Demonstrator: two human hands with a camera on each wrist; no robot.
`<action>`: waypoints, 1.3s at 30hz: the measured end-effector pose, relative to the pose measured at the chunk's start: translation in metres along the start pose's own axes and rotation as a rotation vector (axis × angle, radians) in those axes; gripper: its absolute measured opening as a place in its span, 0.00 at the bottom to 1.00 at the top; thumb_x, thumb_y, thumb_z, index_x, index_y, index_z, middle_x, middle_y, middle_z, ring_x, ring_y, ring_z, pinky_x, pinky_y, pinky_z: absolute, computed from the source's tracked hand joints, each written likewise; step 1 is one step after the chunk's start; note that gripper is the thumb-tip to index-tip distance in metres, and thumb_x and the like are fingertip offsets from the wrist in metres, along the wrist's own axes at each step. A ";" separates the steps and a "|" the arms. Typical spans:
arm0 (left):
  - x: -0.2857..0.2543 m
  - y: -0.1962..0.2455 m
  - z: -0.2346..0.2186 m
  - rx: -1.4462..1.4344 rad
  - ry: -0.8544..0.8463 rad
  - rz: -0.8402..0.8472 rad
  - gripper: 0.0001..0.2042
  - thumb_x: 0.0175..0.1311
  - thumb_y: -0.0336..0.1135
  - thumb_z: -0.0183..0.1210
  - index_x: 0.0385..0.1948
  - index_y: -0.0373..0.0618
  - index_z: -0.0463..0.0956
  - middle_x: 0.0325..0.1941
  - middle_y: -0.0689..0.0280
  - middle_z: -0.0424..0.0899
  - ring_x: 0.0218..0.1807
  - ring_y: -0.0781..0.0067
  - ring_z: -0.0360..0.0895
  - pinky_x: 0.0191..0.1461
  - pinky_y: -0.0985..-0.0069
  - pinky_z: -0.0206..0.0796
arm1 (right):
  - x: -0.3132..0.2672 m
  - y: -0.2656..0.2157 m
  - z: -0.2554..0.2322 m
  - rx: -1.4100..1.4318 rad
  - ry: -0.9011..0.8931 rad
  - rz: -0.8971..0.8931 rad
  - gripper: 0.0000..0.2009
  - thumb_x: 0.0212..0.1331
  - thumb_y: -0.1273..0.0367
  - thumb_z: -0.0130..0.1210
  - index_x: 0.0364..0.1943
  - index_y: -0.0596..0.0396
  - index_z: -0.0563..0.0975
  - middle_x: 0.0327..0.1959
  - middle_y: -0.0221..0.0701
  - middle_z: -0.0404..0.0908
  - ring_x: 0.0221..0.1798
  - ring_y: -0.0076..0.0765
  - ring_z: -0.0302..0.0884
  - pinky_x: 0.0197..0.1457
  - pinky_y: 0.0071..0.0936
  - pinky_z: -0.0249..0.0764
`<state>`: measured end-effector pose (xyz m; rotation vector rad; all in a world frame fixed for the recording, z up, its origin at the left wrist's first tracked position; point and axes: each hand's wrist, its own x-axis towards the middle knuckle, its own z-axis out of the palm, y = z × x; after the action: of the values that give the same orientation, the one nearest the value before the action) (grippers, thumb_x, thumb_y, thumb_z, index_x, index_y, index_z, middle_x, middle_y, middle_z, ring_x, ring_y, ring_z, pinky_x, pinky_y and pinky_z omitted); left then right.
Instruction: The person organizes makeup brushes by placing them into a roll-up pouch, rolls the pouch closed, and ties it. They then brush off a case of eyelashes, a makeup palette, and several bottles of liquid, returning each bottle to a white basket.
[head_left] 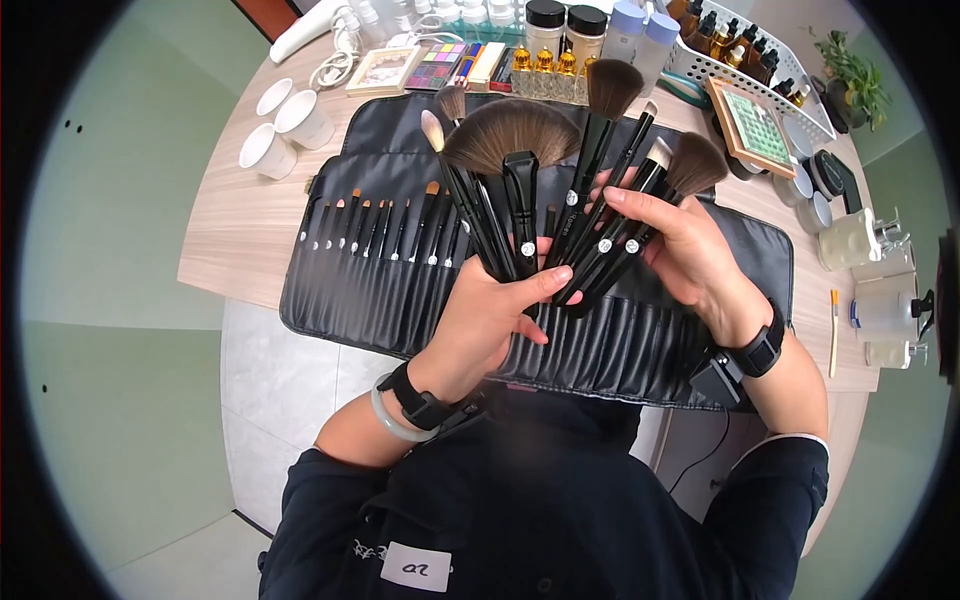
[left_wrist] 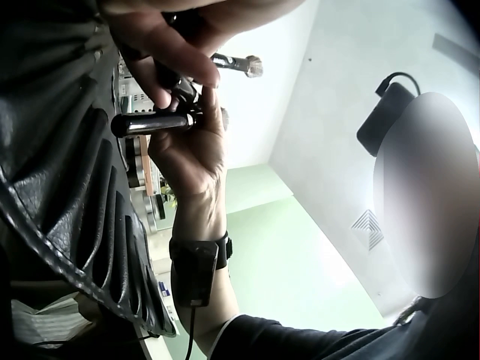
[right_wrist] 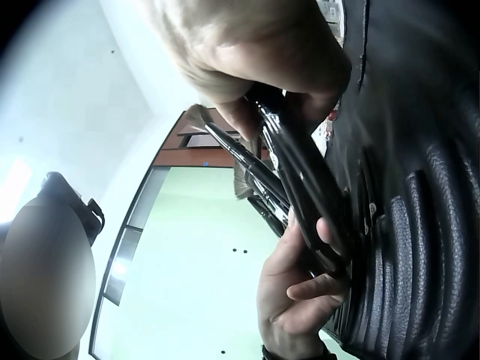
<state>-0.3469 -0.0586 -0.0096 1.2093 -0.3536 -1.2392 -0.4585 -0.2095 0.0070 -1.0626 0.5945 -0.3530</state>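
My left hand (head_left: 480, 315) grips a bunch of black-handled makeup brushes low on their handles, among them a wide fan-shaped brush (head_left: 505, 135). Higher up on the right, my right hand (head_left: 695, 245) holds several more, including a fluffy brown brush (head_left: 697, 163) and a large powder brush (head_left: 612, 88). The two bunches fan upward and meet near the left thumb. Under both hands lies an unrolled black brush roll (head_left: 350, 290), with slim brushes (head_left: 395, 235) in its left slots. Handles (right_wrist: 300, 180) cross between the hands in the right wrist view.
White paper cups (head_left: 267, 150) stand at the back left. Palettes (head_left: 437, 67), jars (head_left: 545, 30) and gold-capped bottles (head_left: 545, 75) line the back. A white basket (head_left: 770, 75) of dropper bottles sits back right, with pump bottles (head_left: 850, 240) along the right edge.
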 end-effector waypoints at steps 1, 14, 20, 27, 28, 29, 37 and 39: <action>0.000 0.000 0.000 0.000 0.009 0.006 0.13 0.52 0.29 0.58 0.40 0.41 0.68 0.31 0.64 0.79 0.30 0.76 0.79 0.11 0.88 0.60 | -0.001 0.000 0.001 -0.001 -0.001 0.000 0.08 0.52 0.70 0.55 0.36 0.54 0.74 0.36 0.28 0.77 0.38 0.22 0.73 0.43 0.21 0.68; 0.000 -0.001 0.000 0.023 0.041 0.023 0.12 0.53 0.29 0.57 0.39 0.40 0.71 0.32 0.64 0.79 0.31 0.77 0.79 0.11 0.89 0.59 | -0.001 -0.007 0.000 0.013 -0.017 0.032 0.08 0.54 0.68 0.52 0.37 0.54 0.73 0.36 0.31 0.77 0.37 0.26 0.74 0.36 0.19 0.67; -0.002 0.004 0.001 -0.010 -0.038 -0.005 0.11 0.54 0.31 0.56 0.38 0.38 0.71 0.31 0.64 0.78 0.29 0.76 0.79 0.09 0.90 0.57 | 0.000 -0.008 0.003 0.004 0.055 0.005 0.12 0.54 0.67 0.52 0.40 0.56 0.72 0.36 0.31 0.77 0.37 0.24 0.74 0.36 0.19 0.66; -0.004 0.005 -0.010 0.048 -0.113 0.025 0.10 0.58 0.33 0.50 0.38 0.37 0.68 0.31 0.60 0.77 0.24 0.75 0.76 0.08 0.90 0.54 | 0.009 -0.006 -0.011 0.073 0.062 -0.018 0.14 0.54 0.66 0.52 0.42 0.59 0.71 0.37 0.33 0.77 0.35 0.23 0.74 0.36 0.18 0.68; -0.002 0.002 -0.013 0.038 -0.145 0.045 0.10 0.58 0.33 0.50 0.38 0.37 0.69 0.31 0.61 0.77 0.22 0.76 0.75 0.08 0.89 0.54 | 0.008 -0.007 -0.010 0.074 0.063 -0.019 0.14 0.54 0.66 0.52 0.42 0.59 0.71 0.37 0.33 0.77 0.35 0.23 0.74 0.36 0.18 0.68; -0.001 0.000 -0.014 0.028 -0.176 0.064 0.10 0.58 0.33 0.49 0.38 0.37 0.69 0.30 0.61 0.76 0.21 0.77 0.74 0.08 0.89 0.54 | 0.007 -0.010 -0.007 0.079 0.059 -0.016 0.13 0.54 0.66 0.53 0.41 0.59 0.72 0.35 0.32 0.77 0.34 0.22 0.73 0.35 0.18 0.69; -0.010 0.011 -0.006 0.130 -0.273 -0.134 0.12 0.58 0.33 0.50 0.42 0.37 0.68 0.28 0.61 0.76 0.17 0.80 0.71 0.08 0.90 0.55 | 0.011 -0.018 -0.012 -0.068 -0.049 0.030 0.10 0.53 0.68 0.54 0.37 0.60 0.74 0.32 0.27 0.76 0.29 0.15 0.69 0.32 0.14 0.71; -0.009 0.008 -0.008 0.135 -0.253 -0.138 0.12 0.58 0.33 0.50 0.42 0.36 0.68 0.30 0.59 0.77 0.19 0.79 0.74 0.09 0.90 0.55 | 0.013 -0.020 -0.012 -0.117 0.008 0.016 0.08 0.50 0.69 0.57 0.33 0.58 0.76 0.26 0.26 0.76 0.24 0.15 0.70 0.28 0.12 0.70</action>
<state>-0.3399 -0.0483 -0.0031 1.2084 -0.5551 -1.5132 -0.4555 -0.2345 0.0168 -1.1682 0.6365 -0.3110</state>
